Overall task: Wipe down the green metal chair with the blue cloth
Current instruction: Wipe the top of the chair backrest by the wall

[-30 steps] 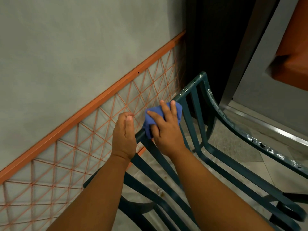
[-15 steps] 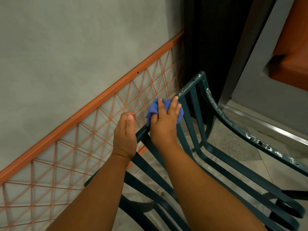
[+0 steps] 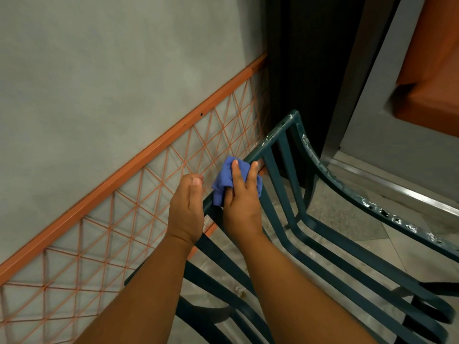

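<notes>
The wiping of the top rail of the chair (image 3: 330,180) is the step in hand. The right hand (image 3: 242,202) presses the cloth (image 3: 227,181) onto the rail partway along the chair's back edge, its fingers (image 3: 236,173) spread over the bunched cloth and curled round it, so cloth and rail are grasped together. The left hand (image 3: 186,209) sits just beside it on the same rail, closer to the near end, and looks wrapped over the bar to steady the chair; the thumb lies on top, the other fingers are hidden behind the rail. The chair stands on the floor (image 3: 347,214) with its back close to the wall (image 3: 99,83) and the orange lattice (image 3: 154,194). The far corner of the rail and the curved side bar show chipped, whitish patches. Judging from this, the next move calls for sliding the cloth along the rail toward that far corner with firm pressure, then down the side bar and the slats, while the left hand holds the frame.
</notes>
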A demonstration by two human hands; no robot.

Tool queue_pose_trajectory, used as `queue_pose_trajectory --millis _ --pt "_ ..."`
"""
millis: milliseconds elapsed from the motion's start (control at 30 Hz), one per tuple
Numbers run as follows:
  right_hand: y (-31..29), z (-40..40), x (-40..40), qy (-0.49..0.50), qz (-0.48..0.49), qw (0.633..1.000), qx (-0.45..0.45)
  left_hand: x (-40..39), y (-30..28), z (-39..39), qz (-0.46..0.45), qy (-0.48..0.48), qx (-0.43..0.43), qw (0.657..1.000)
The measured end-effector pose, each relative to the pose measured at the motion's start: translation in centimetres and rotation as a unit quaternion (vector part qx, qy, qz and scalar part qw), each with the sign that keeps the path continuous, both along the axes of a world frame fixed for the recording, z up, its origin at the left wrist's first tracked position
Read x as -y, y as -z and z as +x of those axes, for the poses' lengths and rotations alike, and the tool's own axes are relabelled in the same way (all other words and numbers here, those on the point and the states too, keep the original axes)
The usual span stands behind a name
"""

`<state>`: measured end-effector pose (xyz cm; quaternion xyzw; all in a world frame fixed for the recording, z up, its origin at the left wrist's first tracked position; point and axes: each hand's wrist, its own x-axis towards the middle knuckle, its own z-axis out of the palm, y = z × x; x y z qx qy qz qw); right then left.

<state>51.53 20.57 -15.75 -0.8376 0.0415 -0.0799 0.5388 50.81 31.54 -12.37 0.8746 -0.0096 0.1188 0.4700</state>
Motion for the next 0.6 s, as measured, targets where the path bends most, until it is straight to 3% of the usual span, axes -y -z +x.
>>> queue_pose_trajectory --millis 133,233,300,433,600 --pt "-0.1 0.0 1.3 0.023 0.006 0.999 0.047 0.2 0.1 0.3 0.057 -0.001 -0.022 0.998" --pt "-0.6 0.8 2.9 0.138 0.102 0.981 0.086 0.8 0.4 0.8 0.151 -0.032 -0.044 0.987" --pt "-1.0 1.4 3.8 0.192 0.099 0.970 0.112 1.4 0.3 1.1 0.176 -0.046 -0.039 0.982" --pt "-1.3 2.9 4.8 0.174 0.054 0.968 0.171 3.0 -0.8 2.8 0.177 -0.046 -0.015 0.983" --pt "0.5 4.1 4.8 0.054 -0.167 0.975 0.136 4.8 -1.2 5.4 0.152 -0.025 0.018 0.988"
